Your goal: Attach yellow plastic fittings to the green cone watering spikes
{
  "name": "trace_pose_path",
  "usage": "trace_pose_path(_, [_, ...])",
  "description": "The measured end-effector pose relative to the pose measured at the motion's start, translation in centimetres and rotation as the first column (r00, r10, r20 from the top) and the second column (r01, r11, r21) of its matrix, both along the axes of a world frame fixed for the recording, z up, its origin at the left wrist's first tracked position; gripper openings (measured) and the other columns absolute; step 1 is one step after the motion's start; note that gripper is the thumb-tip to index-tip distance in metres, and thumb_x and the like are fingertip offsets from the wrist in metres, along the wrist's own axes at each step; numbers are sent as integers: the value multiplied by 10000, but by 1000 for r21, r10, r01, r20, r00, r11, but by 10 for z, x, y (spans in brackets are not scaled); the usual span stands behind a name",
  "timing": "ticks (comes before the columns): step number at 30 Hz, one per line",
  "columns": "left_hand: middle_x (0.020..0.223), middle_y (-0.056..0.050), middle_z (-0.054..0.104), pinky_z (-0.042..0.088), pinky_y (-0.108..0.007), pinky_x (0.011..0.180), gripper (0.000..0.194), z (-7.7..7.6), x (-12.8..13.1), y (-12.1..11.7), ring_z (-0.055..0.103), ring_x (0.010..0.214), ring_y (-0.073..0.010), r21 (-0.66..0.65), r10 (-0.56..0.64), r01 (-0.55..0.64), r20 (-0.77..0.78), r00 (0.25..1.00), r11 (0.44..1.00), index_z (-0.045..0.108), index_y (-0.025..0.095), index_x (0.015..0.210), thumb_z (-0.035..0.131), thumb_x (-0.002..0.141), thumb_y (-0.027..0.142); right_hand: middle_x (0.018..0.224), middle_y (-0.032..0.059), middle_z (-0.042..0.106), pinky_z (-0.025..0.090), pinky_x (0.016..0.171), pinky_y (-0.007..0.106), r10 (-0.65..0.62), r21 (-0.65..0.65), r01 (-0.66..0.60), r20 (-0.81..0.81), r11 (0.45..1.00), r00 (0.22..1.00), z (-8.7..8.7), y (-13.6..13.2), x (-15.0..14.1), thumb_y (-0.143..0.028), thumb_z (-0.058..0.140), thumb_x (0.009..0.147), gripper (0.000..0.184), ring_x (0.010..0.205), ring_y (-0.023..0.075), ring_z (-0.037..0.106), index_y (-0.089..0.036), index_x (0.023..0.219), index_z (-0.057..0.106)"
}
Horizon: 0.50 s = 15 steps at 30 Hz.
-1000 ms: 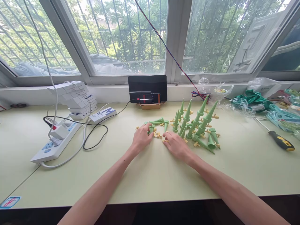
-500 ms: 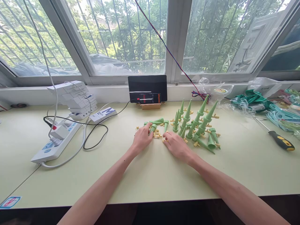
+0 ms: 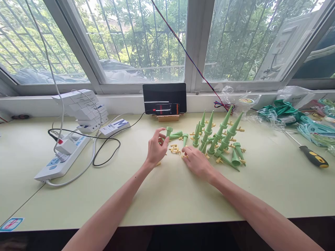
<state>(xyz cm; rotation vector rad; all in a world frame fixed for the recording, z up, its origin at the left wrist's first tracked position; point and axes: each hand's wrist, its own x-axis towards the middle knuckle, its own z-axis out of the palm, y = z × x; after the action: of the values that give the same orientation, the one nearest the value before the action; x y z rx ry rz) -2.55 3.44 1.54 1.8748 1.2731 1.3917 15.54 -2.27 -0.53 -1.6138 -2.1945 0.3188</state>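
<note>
My left hand [image 3: 157,147] is raised a little off the table, its thumb and fingers closed on a green plastic watering spike [image 3: 169,131] with its wide collar end up; the fingers hide the lower part. My right hand [image 3: 197,161] rests on the table with its fingertips pinched on a small yellow valve [image 3: 184,156], mostly covered by the fingers. Between the hands lies a loose pile of yellow valves [image 3: 174,149]. Just behind them are a lying green spike [image 3: 177,134] and another green spike [image 3: 185,140].
Right of my hands stand several green spikes with yellow valves [image 3: 208,130], others lying in front [image 3: 236,158]. A phone [image 3: 167,109] leans on a dark tablet [image 3: 164,92]. A screwdriver [image 3: 313,157] lies right; a power strip [image 3: 62,160] and white boxes [image 3: 86,108] are left.
My left hand has lifted from the pile and turned upright, bringing up a green spike. My right hand has stayed in place.
</note>
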Motion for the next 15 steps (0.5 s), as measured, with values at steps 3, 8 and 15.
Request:
trace_pose_path(3, [805, 6, 580, 368, -186, 446, 407, 7, -1, -1, 497, 532, -88, -128, -54, 82, 209, 977, 988, 509, 260, 1210, 639, 833, 340, 1060, 78, 610, 409, 687, 268, -29, 13, 29, -29, 999, 999, 0, 0, -1, -227, 490, 966, 187, 846, 180, 615, -191, 1133, 565])
trace_pose_path(8, [778, 27, 550, 332, -177, 388, 531, 13, -5, 0, 405, 467, -57, -252, -60, 188, 442, 895, 949, 490, 294, 1277, 693, 790, 345, 1085, 86, 607, 445, 705, 282, -27, 53, 30, -55, 998, 998, 0, 0, -2, -274, 495, 971, 259, 809, 175, 617, -188, 1210, 551])
trace_pose_path(15, [751, 21, 555, 295, -171, 379, 629, 13, -6, 3, 452, 517, -77, -297, -110, 364, 624, 774, 883, 493, 297, 1331, 732, 749, 310, 1135, 72, 592, 461, 798, 269, 59, 76, -55, -52, 996, 997, -3, 4, -4, -264, 481, 985, 269, 933, 174, 616, -227, 1229, 591])
